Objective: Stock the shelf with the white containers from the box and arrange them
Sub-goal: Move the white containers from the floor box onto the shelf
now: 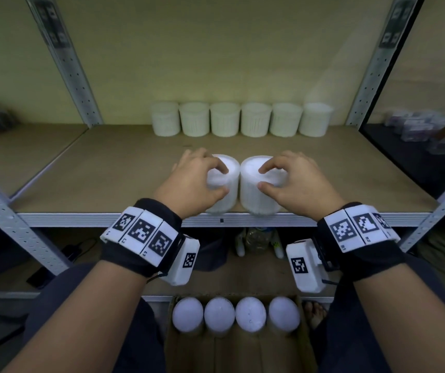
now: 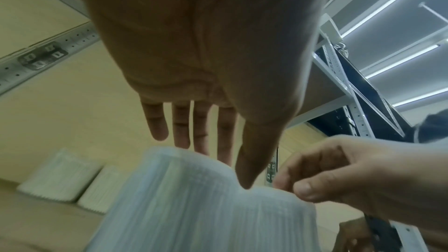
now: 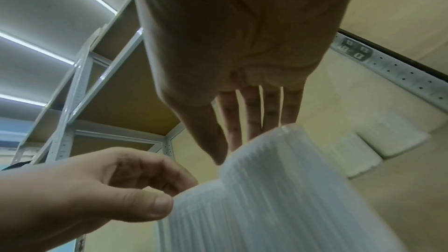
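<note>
Two white ribbed containers stand side by side, touching, at the front edge of the wooden shelf (image 1: 108, 170). My left hand (image 1: 224, 180) grips the left container (image 1: 230, 195) from above, thumb on the near rim and fingers curled over the lid. My right hand (image 1: 261, 178) grips the right container (image 1: 251, 192) the same way. The left wrist view shows my left hand (image 2: 223, 168) over its container (image 2: 206, 208). The right wrist view shows my right hand (image 3: 236, 148) over its container (image 3: 278, 198). A row of several white containers (image 1: 240, 119) lines the shelf's back.
A cardboard box (image 1: 216, 354) on the floor below holds several more white containers (image 1: 234, 314). Bare shelf board lies between the back row and my hands. Grey perforated posts (image 1: 81, 84) frame the bay. Bottles (image 1: 259, 239) sit on the lower shelf. A neighbouring dark shelf holds packages (image 1: 417, 127).
</note>
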Demonstrator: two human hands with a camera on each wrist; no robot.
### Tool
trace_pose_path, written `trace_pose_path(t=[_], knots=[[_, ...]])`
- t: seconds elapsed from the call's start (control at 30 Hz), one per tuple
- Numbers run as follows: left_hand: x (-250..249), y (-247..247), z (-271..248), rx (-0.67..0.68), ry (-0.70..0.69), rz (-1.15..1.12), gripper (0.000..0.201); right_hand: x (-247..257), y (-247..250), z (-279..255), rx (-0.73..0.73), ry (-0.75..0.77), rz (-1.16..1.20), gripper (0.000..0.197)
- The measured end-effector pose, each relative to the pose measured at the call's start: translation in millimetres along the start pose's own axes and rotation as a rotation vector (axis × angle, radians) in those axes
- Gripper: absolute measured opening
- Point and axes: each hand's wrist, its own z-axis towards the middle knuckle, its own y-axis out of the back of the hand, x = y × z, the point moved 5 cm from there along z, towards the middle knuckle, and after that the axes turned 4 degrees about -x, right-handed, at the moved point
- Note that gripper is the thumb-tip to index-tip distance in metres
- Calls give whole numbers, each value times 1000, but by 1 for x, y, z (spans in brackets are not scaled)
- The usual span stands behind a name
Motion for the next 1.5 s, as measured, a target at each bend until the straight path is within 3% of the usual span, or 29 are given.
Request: trace_pose_path(t=[0.4,0.63,0.97,1.23,1.5], knots=[[-8,-7,-4,-50,-43,0,29,0,-2,3,-1,48,-34,18],[-19,-15,11,-51,-90,-11,30,-13,-2,10,-47,-14,-64,18],[-48,-48,57,-26,-152,0,33,-56,12,23,-126,-112,-104,19],[-72,-75,102,41,-146,-47,35,-103,26,44,-53,-201,-112,18],[-97,-98,151,129,-180,-61,37,-148,41,74,-80,-257,-150,17]])
